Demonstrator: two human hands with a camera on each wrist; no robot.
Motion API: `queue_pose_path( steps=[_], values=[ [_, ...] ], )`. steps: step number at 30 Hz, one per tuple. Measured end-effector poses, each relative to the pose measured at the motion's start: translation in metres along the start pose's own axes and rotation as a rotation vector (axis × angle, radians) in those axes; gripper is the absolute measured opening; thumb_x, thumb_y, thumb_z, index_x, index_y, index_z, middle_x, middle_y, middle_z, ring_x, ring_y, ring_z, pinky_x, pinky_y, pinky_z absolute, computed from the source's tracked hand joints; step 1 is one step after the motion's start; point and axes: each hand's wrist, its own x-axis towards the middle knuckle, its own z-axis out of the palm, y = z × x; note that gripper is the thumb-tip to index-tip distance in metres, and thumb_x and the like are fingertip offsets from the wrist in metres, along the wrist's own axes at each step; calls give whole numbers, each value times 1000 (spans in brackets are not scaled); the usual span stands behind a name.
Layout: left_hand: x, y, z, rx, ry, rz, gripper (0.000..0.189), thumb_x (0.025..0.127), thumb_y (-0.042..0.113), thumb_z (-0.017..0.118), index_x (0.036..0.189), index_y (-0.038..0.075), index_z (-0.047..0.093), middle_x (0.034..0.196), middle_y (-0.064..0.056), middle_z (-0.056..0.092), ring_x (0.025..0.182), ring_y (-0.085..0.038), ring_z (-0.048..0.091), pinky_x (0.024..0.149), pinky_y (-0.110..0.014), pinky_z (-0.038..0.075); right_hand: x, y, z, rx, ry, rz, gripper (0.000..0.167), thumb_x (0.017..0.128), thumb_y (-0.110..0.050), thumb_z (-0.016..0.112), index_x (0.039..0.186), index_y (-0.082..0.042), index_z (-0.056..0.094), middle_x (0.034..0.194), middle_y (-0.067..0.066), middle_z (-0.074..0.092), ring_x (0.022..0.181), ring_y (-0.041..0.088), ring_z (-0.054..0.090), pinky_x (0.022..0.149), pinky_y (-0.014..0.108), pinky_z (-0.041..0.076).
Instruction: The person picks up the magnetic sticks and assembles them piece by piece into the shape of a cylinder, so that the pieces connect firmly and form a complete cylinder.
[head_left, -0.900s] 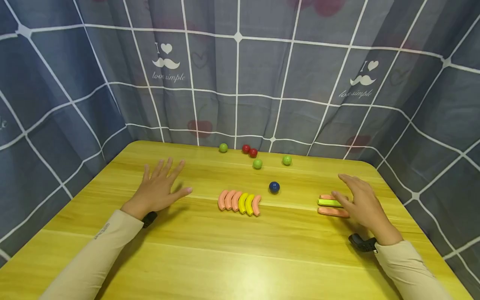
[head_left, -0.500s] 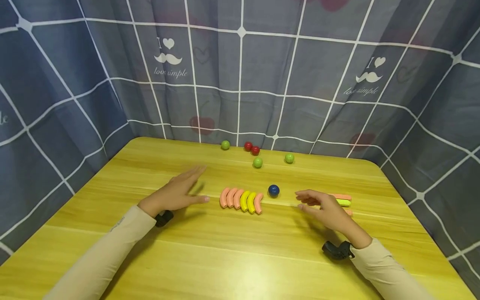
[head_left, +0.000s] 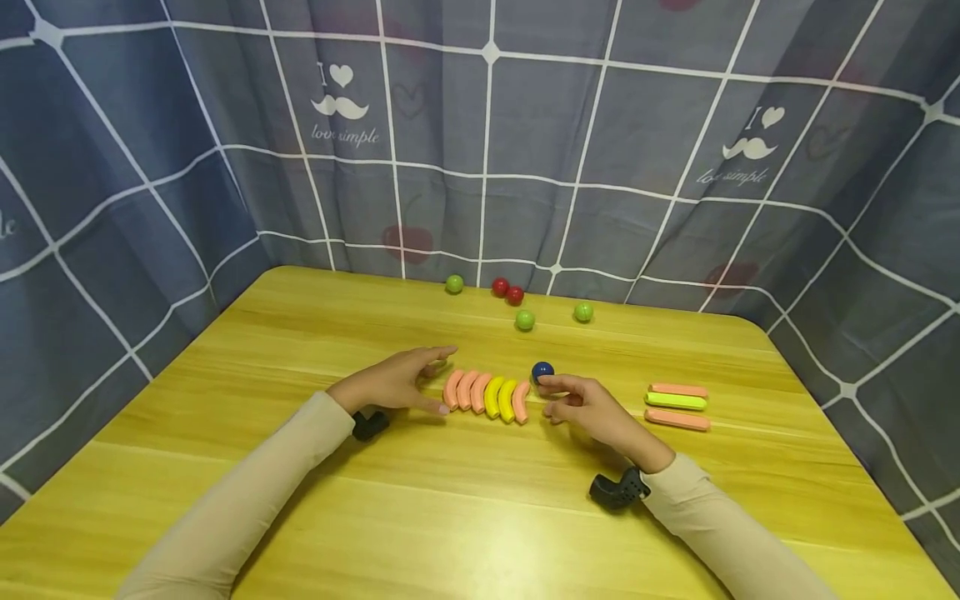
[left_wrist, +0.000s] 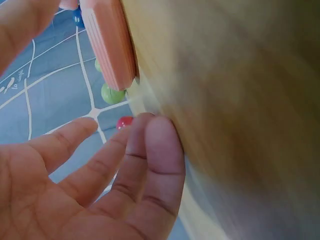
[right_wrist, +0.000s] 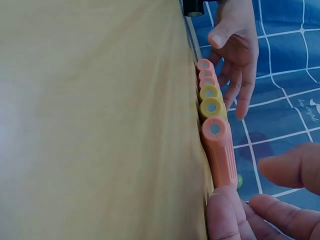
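Observation:
A tight row of curved magnetic sticks lies mid-table: three pink sticks [head_left: 466, 390] at left, two yellow sticks [head_left: 500, 399], then a single pink stick [head_left: 521, 403]. Grey magnets show in their ends in the right wrist view. My left hand [head_left: 393, 382] flanks the row's left end, thumb and fingers spread and holding nothing. At the other end is my right hand [head_left: 592, 407], its fingers loosely bent beside the last pink stick [right_wrist: 220, 155]. Its fingertips overlap the edge of a dark blue ball [head_left: 542, 371] in the head view.
Straight sticks lie at right: a pink one [head_left: 678, 390], a lime one [head_left: 676, 402] and another pink one [head_left: 677, 419]. Along the back are two red balls [head_left: 514, 296] and green balls [head_left: 525, 320]. A grey checked curtain [head_left: 435, 108] closes off the table's back and sides.
Both hands have moved inward to the ends of the curved row, the left going right and the right going left. The straight sticks at right are uncovered now.

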Motion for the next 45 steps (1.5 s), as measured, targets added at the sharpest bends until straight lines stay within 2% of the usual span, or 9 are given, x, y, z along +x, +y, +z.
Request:
queue_pose_path(
  steps=[4,9,13,16,18,28,35,41,45],
  values=[
    [7,1,0,-10,-20,-4,96,93,28,90,165,-6,36,160,-28,48,133,-41,59,109,-51,52,8,-1,0,-45,-15,16,59,101,1,71,152,18,46,143,36,60,101,26,72,81,26,60],
    [14,1,1,-47,-46,-21,94,91,25,92,162,-6,41,156,-24,51,121,-29,61,94,-37,54,19,-3,1,-100,-63,15,77,92,0,84,154,18,43,143,34,59,87,19,67,70,23,53],
    [15,2,1,-66,-52,-18,89,91,22,92,160,-8,44,154,-23,53,109,-24,59,86,-32,51,27,-5,3,-178,-64,4,80,86,-3,91,151,18,48,128,27,65,77,17,61,62,23,48],
    [16,2,0,-82,-54,-10,84,93,20,90,158,-9,45,153,-24,54,111,-24,60,88,-32,50,30,-6,5,-242,-57,-8,78,85,-5,92,149,17,53,111,18,65,74,17,57,58,23,46],
    [17,0,0,-79,-54,5,81,94,20,89,157,-9,47,153,-24,54,115,-26,62,91,-33,51,31,-6,5,-268,-54,-15,77,84,-6,93,147,16,55,107,15,63,73,17,56,56,23,44],
    [17,-3,-2,-40,-36,-6,76,94,18,89,154,-10,52,149,-24,58,114,-25,64,98,-37,54,36,-8,13,-263,-26,-7,75,83,-6,94,146,13,58,122,20,64,81,16,60,64,23,48],
    [4,-11,-12,-84,-48,-40,75,92,15,90,152,-10,53,152,-25,57,118,-27,65,103,-40,55,46,-12,27,-302,-40,-58,73,83,-8,95,144,13,61,127,22,65,78,11,60,66,23,50],
    [-6,-15,-19,-122,-55,-110,74,89,13,92,149,-9,55,149,-22,60,111,-24,63,98,-37,53,55,-16,36,-361,-53,-99,72,84,-13,96,144,10,62,135,23,65,72,9,55,66,24,48],
    [-7,-15,-20,-114,-68,-128,75,88,13,93,149,-9,55,147,-21,61,110,-24,62,94,-34,53,57,-16,39,-374,-52,-95,72,85,-15,96,144,9,63,141,23,65,73,9,54,68,24,47]
  ],
)
